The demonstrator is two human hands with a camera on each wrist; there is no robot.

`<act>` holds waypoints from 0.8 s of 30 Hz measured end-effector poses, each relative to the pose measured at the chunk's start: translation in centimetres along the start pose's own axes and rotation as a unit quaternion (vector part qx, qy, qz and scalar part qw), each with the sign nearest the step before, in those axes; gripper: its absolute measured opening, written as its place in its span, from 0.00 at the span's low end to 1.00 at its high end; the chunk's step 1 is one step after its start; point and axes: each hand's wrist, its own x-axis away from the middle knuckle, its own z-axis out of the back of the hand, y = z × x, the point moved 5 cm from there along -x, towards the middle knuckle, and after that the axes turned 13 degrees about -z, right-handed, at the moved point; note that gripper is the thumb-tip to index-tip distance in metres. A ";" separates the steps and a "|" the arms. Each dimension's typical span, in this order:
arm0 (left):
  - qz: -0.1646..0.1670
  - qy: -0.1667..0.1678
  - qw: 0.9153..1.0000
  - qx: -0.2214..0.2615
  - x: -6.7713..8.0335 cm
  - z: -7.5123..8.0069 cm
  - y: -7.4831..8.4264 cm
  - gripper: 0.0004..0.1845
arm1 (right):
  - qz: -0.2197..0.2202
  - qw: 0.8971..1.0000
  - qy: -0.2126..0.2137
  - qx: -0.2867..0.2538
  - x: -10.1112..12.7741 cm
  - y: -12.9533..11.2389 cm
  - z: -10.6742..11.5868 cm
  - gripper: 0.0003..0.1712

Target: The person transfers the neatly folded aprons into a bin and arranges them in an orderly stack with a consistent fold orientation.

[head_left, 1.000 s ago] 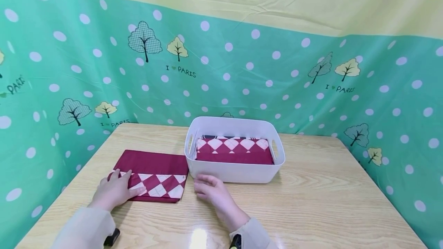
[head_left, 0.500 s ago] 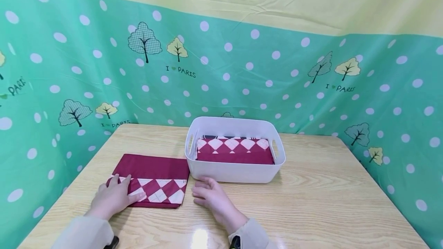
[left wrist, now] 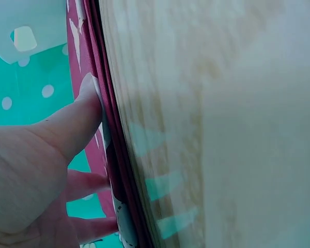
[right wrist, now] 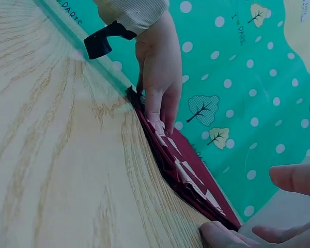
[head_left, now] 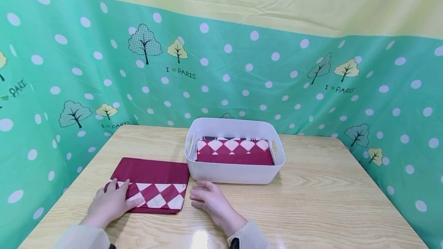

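The folded cloth, maroon with a band of white diamonds along its near edge, lies flat on the wooden table at the lower left of centre in the head view, its right edge just beside the white basket. Its long axis runs left to right across the frame, roughly parallel to the table's near edge, and the patterned band faces us.

Our left hand rests on the near left corner, fingers laid fairly straight on the top; the left wrist view shows the thumb against the edge of the stacked layers, so we read it as pressing rather than clasping. Our right hand lies on the table just off the cloth's near right corner, fingers relaxed and holding nothing; in the right wrist view its fingertips sit at that corner, and we cannot tell whether they touch it.

We judge that we are squaring up the fold and getting set to lift it. The next move would call for both hands to slide under the short ends and keep the layers together.

The basket, at the middle of the frame, already holds a similar folded cloth, lying lengthwise the same way.
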 end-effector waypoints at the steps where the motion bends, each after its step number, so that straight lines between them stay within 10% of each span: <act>1: 0.001 -0.001 1.000 -0.001 0.0 0.0 0.0 0.57 | -0.002 1.000 -0.001 -0.002 0.0 0.1 0.0 0.34; 24: 0.025 0.020 0.997 0.073 -0.9 1.5 -1.4 0.65 | -0.013 0.999 0.001 -0.039 -0.8 0.3 -1.0 0.33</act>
